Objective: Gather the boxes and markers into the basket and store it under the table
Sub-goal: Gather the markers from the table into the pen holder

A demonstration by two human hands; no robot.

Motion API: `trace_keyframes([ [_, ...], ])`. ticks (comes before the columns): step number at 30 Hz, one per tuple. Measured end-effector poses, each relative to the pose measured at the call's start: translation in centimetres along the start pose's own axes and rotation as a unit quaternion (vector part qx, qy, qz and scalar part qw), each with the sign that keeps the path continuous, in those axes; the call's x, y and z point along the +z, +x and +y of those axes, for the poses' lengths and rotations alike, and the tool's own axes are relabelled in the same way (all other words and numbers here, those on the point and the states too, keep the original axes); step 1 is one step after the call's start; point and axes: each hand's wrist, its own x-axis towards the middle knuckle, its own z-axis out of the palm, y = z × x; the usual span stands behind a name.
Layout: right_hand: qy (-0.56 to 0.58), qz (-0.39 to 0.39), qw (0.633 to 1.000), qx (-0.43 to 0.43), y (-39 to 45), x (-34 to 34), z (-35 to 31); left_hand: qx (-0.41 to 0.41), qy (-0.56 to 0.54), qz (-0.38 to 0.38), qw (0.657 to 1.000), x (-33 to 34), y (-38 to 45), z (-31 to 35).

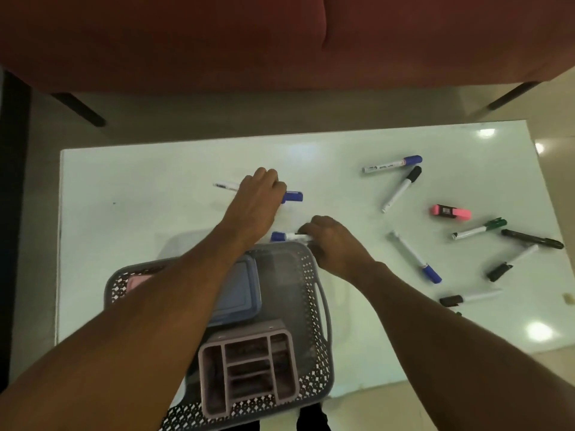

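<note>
Both hands on blue-capped markers above basket, frame centre
Left hand closes over marker; right hand pinches another marker by basket rim; more markers lie scattered right

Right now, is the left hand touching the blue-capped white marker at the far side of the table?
Touching. The head view shows the left hand lying over the blue-capped white marker, fingers curled on its barrel.

hands on markers, basket near
</note>
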Motion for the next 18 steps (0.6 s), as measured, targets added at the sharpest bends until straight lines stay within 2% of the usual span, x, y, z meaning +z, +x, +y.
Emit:
trace_keyframes([
  [2,0.023,0.019,0.999,0.033,-0.1,-0.3,0.2,-0.036,-0.028,0.024,0.999,-0.6,0.0,0.6],
  [4,0.059,0.070,0.993,0.080,-0.2,-0.8,0.7,-0.062,-0.078,0.089,0.991,-1.0,-0.1,0.8],
  [7,0.165,0.161,0.961,0.153,-0.4,-2.2,0.7,-0.100,-0.198,0.167,0.961,-2.1,-0.7,1.5],
  [10,0.260,0.206,0.925,0.185,0.1,-3.7,-1.1,-0.115,-0.280,0.236,0.923,-3.9,-1.9,2.8],
  [13,0.320,0.249,0.901,0.154,0.9,-4.7,-3.6,-0.129,-0.355,0.289,0.880,-5.8,-3.4,3.6],
  [18,0.391,0.304,0.868,0.041,0.6,-5.8,-8.7,-0.128,-0.377,0.382,0.834,-8.0,-7.2,5.1],
])
